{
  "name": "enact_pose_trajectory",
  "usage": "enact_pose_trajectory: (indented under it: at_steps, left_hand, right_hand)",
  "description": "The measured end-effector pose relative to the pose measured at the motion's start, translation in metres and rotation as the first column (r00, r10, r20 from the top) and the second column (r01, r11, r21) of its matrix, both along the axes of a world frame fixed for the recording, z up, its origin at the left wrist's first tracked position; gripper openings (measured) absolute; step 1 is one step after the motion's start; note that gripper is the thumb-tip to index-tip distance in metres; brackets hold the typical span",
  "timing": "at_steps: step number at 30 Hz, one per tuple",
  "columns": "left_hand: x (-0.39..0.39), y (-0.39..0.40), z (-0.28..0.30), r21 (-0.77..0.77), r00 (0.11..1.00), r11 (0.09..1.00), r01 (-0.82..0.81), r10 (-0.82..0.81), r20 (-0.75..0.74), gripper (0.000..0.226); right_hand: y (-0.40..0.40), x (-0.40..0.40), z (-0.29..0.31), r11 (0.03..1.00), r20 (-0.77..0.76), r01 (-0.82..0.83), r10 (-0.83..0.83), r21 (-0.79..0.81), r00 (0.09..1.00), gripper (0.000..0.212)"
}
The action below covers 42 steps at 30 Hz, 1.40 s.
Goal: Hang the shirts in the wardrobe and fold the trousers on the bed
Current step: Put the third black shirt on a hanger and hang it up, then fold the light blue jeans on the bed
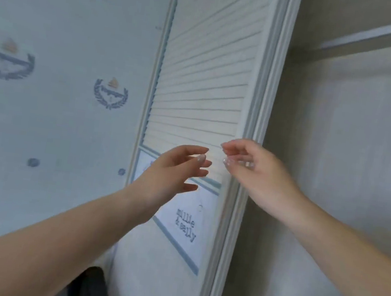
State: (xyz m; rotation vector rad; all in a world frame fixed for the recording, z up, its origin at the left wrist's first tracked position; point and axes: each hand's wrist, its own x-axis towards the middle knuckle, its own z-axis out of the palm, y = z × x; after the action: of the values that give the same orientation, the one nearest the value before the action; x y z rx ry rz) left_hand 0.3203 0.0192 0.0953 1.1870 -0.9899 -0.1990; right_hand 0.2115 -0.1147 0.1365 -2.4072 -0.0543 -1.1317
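Head camera pictures showed two bare arms reaching up and forward, closest to the viewer. Down at the bottom edge, between the left arm and the door, sat a dark thing (89,288) that was too blurry to name. It might have been cloth, but I cannot tell.

The left hand (174,170) was held up in front of the wardrobe door (199,73). Its fingers were spread and mostly straight, and it held nothing. The right hand (255,173) was just beside it, near the door's edge. Its fingers were loosely bent with the tips close together, and nothing could be seen between them. Both hands were a bit blurry. I cannot tell if either hand touched the door.

Behind the hands, the white door had many thin slats across its top part. Lower down it had a pale panel (184,223) with a blue border. Printed on the panel in dark letters were the words "millie & sally", though the letters were a little fuzzy. A small round knob (200,207) sat just above the words.

To the right, the wardrobe (336,166) stood open. Its inside walls were plain and light. A rail or shelf edge (384,31) ran across near the top.

To the left was a pale blue wall (44,115) with anchors, little boats in leaf rings and small dots. No shirts or trousers were in sight.
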Motion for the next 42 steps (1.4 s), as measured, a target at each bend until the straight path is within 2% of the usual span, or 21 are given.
enact_pose_trajectory:
  at_steps: [5, 11, 16, 20, 22, 29, 32, 34, 37, 42]
  left_hand:
    - [0.033, 0.102, -0.043, 0.061, 0.966, 0.967, -0.248, 0.251, -0.059, 0.02]
    - [0.033, 0.213, -0.086, 0.093, 0.844, 0.851, -0.517, 0.524, -0.112, 0.02]
    - [-0.002, 0.306, -0.127, 0.128, 0.6, 0.607, -0.784, 0.795, -0.093, 0.02]
    - [-0.048, 0.368, -0.162, 0.172, 0.381, 0.396, -0.902, 0.917, -0.115, 0.02]
    - [-0.08, 0.395, -0.179, 0.205, 0.251, 0.276, -0.939, 0.958, -0.141, 0.02]
    - [-0.191, 0.445, -0.223, 0.315, -0.118, -0.054, -0.948, 0.975, -0.187, 0.016]
    - [-0.237, 0.453, -0.244, 0.377, -0.231, -0.137, -0.916, 0.949, -0.216, 0.016]
    - [-0.262, 0.457, -0.258, 0.418, -0.301, -0.187, -0.889, 0.927, -0.225, 0.018]
    - [-0.29, 0.466, -0.274, 0.456, -0.387, -0.249, -0.854, 0.891, -0.237, 0.017]
    - [-0.315, 0.5, -0.291, 0.5, -0.432, -0.264, -0.825, 0.865, -0.256, 0.018]
  right_hand:
    - [0.084, 0.06, -0.044, 0.962, -0.089, -0.259, 0.267, 0.084, 0.96, 0.022]
    - [0.182, 0.106, -0.088, 0.811, -0.149, -0.564, 0.584, 0.154, 0.798, 0.024]
    - [0.262, 0.126, -0.112, 0.589, -0.178, -0.783, 0.808, 0.201, 0.562, 0.024]
    - [0.322, 0.127, -0.135, 0.388, -0.201, -0.888, 0.917, 0.247, 0.345, 0.024]
    - [0.358, 0.122, -0.154, 0.285, -0.225, -0.917, 0.948, 0.278, 0.226, 0.025]
    - [0.449, 0.076, -0.215, -0.021, -0.297, -0.935, 0.945, 0.355, -0.134, 0.026]
    - [0.476, 0.048, -0.238, -0.113, -0.33, -0.904, 0.906, 0.414, -0.264, 0.027]
    - [0.492, 0.033, -0.252, -0.147, -0.355, -0.877, 0.874, 0.457, -0.332, 0.026]
    - [0.515, 0.014, -0.268, -0.167, -0.384, -0.855, 0.839, 0.491, -0.385, 0.024]
    - [0.565, -0.002, -0.289, -0.161, -0.425, -0.818, 0.79, 0.552, -0.442, 0.023]
